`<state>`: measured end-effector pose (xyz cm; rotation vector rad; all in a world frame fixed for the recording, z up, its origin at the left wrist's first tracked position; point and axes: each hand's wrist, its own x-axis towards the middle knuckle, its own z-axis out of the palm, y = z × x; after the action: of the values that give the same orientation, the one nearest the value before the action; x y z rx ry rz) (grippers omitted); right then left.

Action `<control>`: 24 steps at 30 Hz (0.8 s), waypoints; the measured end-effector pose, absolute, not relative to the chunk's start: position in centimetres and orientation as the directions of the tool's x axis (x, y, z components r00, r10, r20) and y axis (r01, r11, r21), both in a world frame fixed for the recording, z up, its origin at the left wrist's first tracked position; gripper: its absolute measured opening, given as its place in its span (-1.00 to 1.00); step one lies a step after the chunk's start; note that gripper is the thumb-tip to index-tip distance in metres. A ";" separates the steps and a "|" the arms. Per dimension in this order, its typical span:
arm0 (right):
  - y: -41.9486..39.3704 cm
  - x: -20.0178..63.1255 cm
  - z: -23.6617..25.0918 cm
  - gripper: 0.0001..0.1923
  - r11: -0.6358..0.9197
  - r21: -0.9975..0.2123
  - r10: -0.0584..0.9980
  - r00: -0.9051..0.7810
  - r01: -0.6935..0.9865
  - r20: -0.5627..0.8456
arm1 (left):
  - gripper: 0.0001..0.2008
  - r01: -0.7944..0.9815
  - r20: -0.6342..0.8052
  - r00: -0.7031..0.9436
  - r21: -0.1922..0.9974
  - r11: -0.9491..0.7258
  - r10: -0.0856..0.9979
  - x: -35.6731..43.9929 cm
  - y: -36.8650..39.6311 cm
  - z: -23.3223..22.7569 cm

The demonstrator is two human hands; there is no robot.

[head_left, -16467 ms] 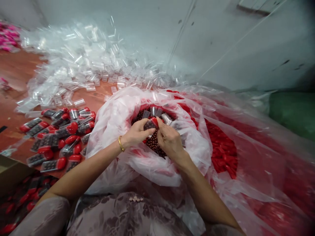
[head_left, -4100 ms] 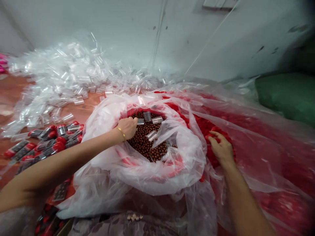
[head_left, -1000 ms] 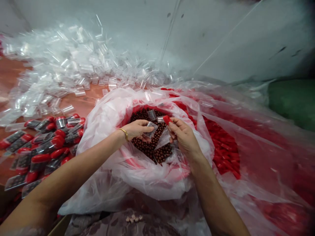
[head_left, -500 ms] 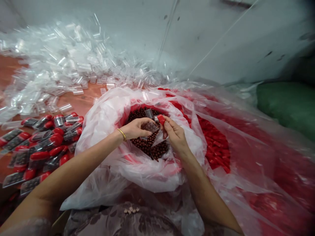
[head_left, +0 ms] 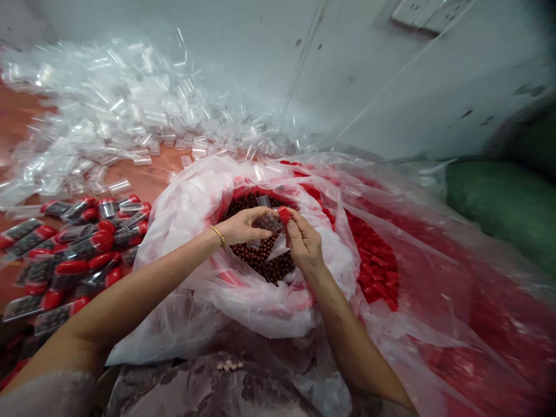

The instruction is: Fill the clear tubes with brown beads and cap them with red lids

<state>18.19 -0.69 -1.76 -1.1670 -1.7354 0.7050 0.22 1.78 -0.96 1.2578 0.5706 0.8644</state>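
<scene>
Over a plastic-lined tub of dark brown beads (head_left: 256, 255), my two hands work close together. My left hand (head_left: 245, 226), with a gold bracelet at its wrist, is closed around a small clear plastic container (head_left: 270, 222), partly hidden by the fingers. Between the thumb and fingers of my right hand (head_left: 305, 238) is a red cap (head_left: 284, 215). The cap is at the container's right end; whether it is fully seated I cannot tell. Another clear container (head_left: 263, 201) and a clear plastic piece (head_left: 278, 248) lie on the beads.
Capped containers of dark beads (head_left: 87, 249) are piled at the left. Behind them, clear empty containers (head_left: 130, 110) are heaped against the wall. A sheer plastic bag of red caps (head_left: 376, 260) lies at the right, near a green sack (head_left: 499, 202). A socket (head_left: 428, 14) is on the wall.
The red cap has come up against the container's end, closing the small gap between them. My view has tilted up slightly, bringing the wall socket into sight.
</scene>
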 end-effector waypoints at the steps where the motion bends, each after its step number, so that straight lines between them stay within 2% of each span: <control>1: -0.7 18.2 -1.8 -0.60 0.426 -0.793 0.903 -0.159 0.435 0.399 | -0.59 -0.246 0.099 0.567 0.968 0.053 0.818 0.3 1.8 -1.0; 8: -0.8 17.9 -1.4 -0.64 0.590 -0.592 0.792 -0.255 0.548 0.554 | -0.68 -0.097 0.014 0.574 0.994 0.051 0.818 0.3 1.2 -0.8; 12: -0.9 18.1 -1.5 -0.63 0.644 -0.480 0.750 -0.367 0.595 0.551 | -0.79 0.029 0.002 0.523 0.999 -0.020 0.852 0.4 0.8 -0.4; 15: -0.9 18.1 -1.6 -0.60 0.651 -0.420 0.746 -0.428 0.632 0.510 | -0.80 0.086 -0.053 0.524 0.996 0.009 0.850 0.5 0.8 -0.5; 18: -1.0 17.8 -1.7 -0.57 0.650 -0.438 0.747 -0.412 0.621 0.522 | -0.75 0.021 -0.062 0.542 0.998 0.060 0.838 0.5 0.8 -0.7; 21: -1.1 17.5 -1.7 -0.58 0.614 -0.535 0.776 -0.321 0.579 0.543 | -0.69 -0.068 -0.024 0.565 0.995 0.076 0.825 0.5 0.7 -0.6; 24: -1.2 17.5 -1.9 -0.58 0.574 -0.583 0.806 -0.271 0.575 0.526 | -0.67 -0.056 -0.015 0.554 0.997 0.056 0.833 0.5 0.4 -0.2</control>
<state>17.49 -1.15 -1.87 -1.1063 -1.9727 0.3504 0.53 0.37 -0.16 1.3538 0.7402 0.7776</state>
